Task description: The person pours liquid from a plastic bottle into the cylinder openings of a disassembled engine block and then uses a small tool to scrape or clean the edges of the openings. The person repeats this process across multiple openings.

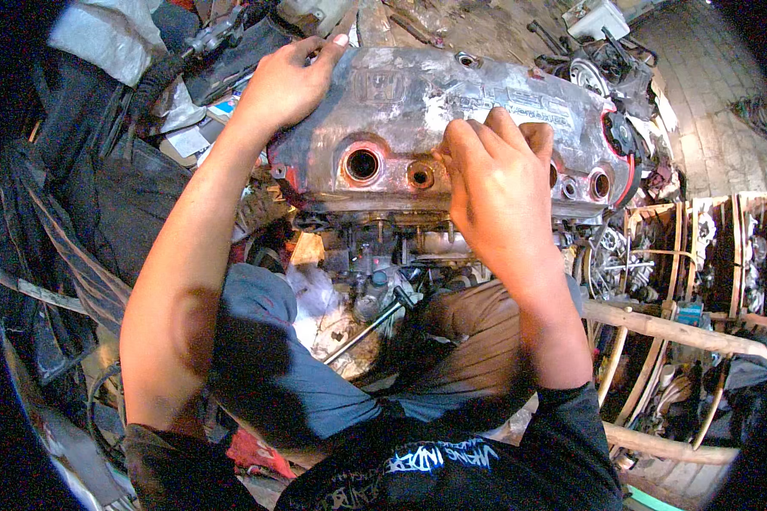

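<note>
A worn metal engine valve cover (396, 121) with round ports, raised lettering and traces of red lies across the space before me. My left hand (294, 80) is at its far left corner, with fingers bent around the edge and one fingertip pointing away. Over the cover's near middle, my right hand (498, 172) has its fingers curled down against the metal. Its fingertips are partly hidden, so I cannot tell whether something small is pinched there. Left of that hand are a large round port (362, 165) and a smaller ringed hole (420, 174).
A T-handle wrench (365, 332) lies between my knees, below engine parts (383, 243). Wooden racks (677, 329) holding metal parts stand on the right. Dark sheeting (134, 211) covers the left side. More machine parts (591, 76) sit beyond the cover's far right end.
</note>
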The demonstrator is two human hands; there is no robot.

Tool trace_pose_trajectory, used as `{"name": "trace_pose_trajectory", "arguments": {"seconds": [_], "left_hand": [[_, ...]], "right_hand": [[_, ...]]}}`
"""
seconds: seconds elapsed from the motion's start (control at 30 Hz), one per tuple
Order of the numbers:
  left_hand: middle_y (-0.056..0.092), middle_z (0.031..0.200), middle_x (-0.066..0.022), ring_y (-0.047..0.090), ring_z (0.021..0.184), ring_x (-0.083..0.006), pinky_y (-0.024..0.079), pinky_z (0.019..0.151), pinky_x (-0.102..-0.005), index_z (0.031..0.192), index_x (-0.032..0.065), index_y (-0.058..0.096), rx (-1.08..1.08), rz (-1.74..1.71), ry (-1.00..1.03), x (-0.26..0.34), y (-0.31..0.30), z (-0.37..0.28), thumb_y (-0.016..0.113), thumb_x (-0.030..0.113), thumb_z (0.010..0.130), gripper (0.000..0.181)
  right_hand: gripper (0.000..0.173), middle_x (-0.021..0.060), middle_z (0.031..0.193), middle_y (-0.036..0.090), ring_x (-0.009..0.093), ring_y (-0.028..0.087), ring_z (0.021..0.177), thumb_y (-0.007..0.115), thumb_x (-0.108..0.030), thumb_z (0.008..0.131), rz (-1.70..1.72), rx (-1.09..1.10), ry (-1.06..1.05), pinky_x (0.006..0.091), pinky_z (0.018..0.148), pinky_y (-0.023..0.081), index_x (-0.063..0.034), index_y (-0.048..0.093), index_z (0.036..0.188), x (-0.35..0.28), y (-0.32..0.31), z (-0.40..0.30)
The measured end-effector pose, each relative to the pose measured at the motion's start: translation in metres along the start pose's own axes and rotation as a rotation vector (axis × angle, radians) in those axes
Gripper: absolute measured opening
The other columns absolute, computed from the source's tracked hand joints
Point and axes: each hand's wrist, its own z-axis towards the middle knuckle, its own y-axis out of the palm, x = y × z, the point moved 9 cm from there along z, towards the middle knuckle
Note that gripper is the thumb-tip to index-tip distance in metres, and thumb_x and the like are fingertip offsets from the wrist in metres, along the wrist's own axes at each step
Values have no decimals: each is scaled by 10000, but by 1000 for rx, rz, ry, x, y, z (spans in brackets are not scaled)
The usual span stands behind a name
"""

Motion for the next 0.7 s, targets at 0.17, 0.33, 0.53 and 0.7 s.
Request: {"name": "trace_pose_trajectory", "arguments": {"seconds": [0.17,0.33,0.53,0.7], "left_hand": [[679,1317,-234,616,1288,-394,444,1114,-417,1335,27,666,-11,-1,-2,4,-2,-7,501,647,1007,721],[685,1308,-232,622,1278,-393,454,1101,-418,1328,39,675,-10,-8,-7,4,-1,-5,504,649,1004,712],[690,1298,-232,631,1268,-388,460,1092,-415,1316,40,681,1,-22,-30,1,-1,-4,508,643,1004,701],[681,1307,-244,629,1269,-393,460,1094,-421,1324,27,671,-7,-2,-3,3,-1,-5,503,647,1003,719]], "right_hand": [[142,87,961,639,312,557,957,656,-50,881,64,-83,102,440,842,370,-85,677,1017,22,-10,-13],[177,77,939,666,295,575,931,643,1,875,123,60,104,414,832,370,-85,682,1025,31,-21,-19],[136,77,869,650,287,572,858,686,-10,851,27,61,72,397,796,374,-69,695,974,29,-26,-18],[102,92,829,636,303,559,816,687,-11,849,-3,52,114,408,761,384,-63,690,936,30,-32,-22]]}}
